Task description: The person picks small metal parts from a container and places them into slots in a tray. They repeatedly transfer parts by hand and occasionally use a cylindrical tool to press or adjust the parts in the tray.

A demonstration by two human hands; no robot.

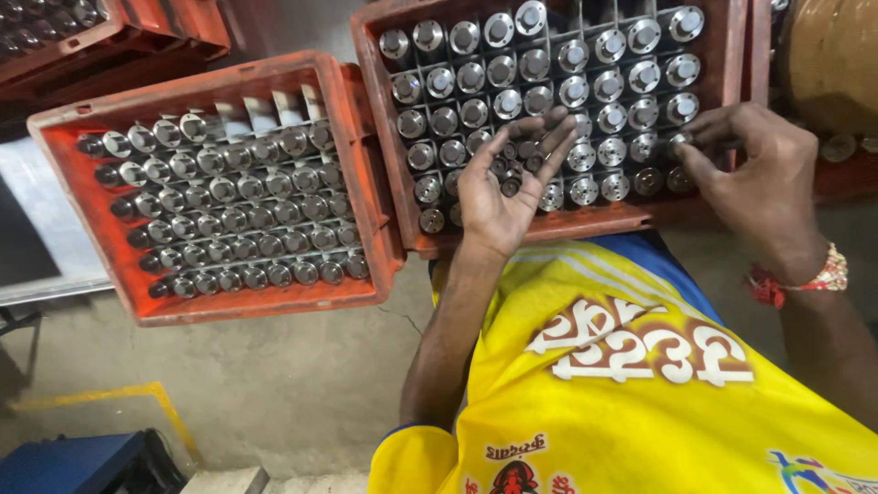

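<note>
My left hand (504,187) is palm up over the near edge of the right orange crate (545,226), cupping several small dark metal parts (514,171) on its fingers. My right hand (754,174) reaches into the same crate at its right side, fingertips pinched on a small metal part (679,143) among the upright silver cylindrical pieces (540,98) that stand in divider cells. A second orange crate (259,305) to the left is filled with rows of the same silver pieces (233,206).
A third orange crate (137,27) sits at the top left. A brown rounded object (828,64) stands at the right edge. Below are a concrete floor with a yellow painted line (119,395) and a blue object (73,462). My yellow shirt (640,402) fills the lower right.
</note>
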